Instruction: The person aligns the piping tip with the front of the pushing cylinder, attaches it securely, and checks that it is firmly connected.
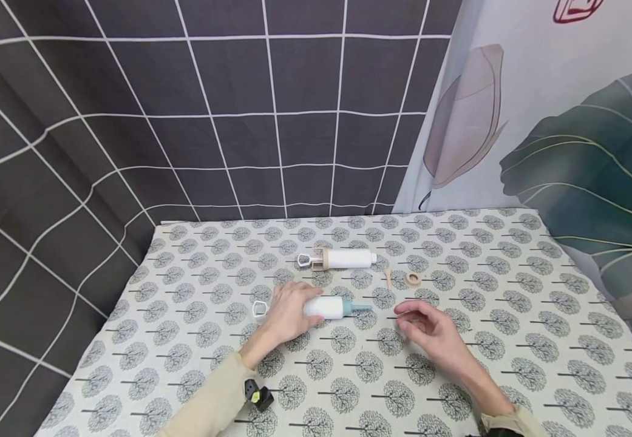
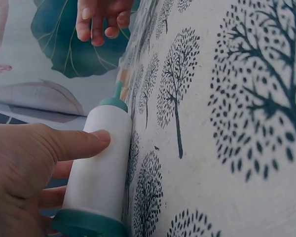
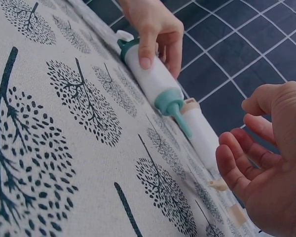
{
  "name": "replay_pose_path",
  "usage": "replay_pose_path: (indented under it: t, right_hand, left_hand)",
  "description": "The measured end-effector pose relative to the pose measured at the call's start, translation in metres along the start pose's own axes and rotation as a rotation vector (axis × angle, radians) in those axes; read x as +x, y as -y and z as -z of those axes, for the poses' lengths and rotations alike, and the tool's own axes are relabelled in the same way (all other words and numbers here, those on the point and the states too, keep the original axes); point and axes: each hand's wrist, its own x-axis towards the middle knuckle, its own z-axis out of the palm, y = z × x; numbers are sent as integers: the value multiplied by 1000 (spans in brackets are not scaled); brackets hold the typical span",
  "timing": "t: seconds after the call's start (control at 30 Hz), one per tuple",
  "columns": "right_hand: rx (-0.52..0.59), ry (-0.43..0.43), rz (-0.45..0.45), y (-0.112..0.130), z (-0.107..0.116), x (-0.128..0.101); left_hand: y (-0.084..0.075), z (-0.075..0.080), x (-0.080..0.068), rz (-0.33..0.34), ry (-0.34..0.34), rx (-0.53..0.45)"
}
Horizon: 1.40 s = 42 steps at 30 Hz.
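Head view has my left hand (image 1: pixel 288 315) wrapped around the white barrel of a piping syringe with a teal nozzle cap (image 1: pixel 333 307), which lies flat on the table, nozzle pointing right, its white loop plunger handle (image 1: pixel 260 309) sticking out past my wrist. The left wrist cam confirms it: thumb lies along the barrel, fingers curled under, so that hand is properly holding it. My right hand (image 1: pixel 424 326) floats just right of the nozzle tip, palm up, fingers loosely curled and holding nothing as far as I can tell; the right wrist view shows the same relaxed hand, clear of the tip. I'd guess I'm at the steady-the-syringe stage, and the next move probably calls for the right fingers to come in and pinch that thin teal nozzle while the left keeps the barrel from rolling. Further back lies a second syringe with a beige collar (image 1: pixel 337 259), and right of it a small beige nozzle tip (image 1: pixel 388 278) and a beige ring (image 1: pixel 413 278), both well apart from my hands. Surface is a tablecloth with a tree print (image 1: pixel 512 340); behind hangs a dark grid-pattern backdrop (image 1: pixel 212 121) and, to the right, a leaf-print curtain (image 1: pixel 567 133).
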Motion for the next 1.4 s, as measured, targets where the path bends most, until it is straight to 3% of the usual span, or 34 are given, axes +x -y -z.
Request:
replay_pose_path:
  t: [0.27, 0.5, 0.77, 0.93, 1.23, 1.4]
  right_hand:
    - [6, 0, -5, 0, 2, 1]
    - [-57, -38, 2, 4, 6, 2]
    - [-114, -87, 46, 3, 17, 10]
    - [-119, -109, 59, 3, 24, 15]
    - [-130, -137, 61, -2, 36, 21]
    - [-164, -189, 19, -5, 41, 24]
  left_hand:
    - [-8, -2, 8, -7, -114, -37]
    - [-33, -5, 26, 5, -185, -123]
    - [-52, -12, 48, 27, -170, -258]
    - [-59, -19, 62, 74, -153, -310]
    - [-72, -40, 85, 165, -106, -273]
    - [-79, -49, 96, 178, -84, -241]
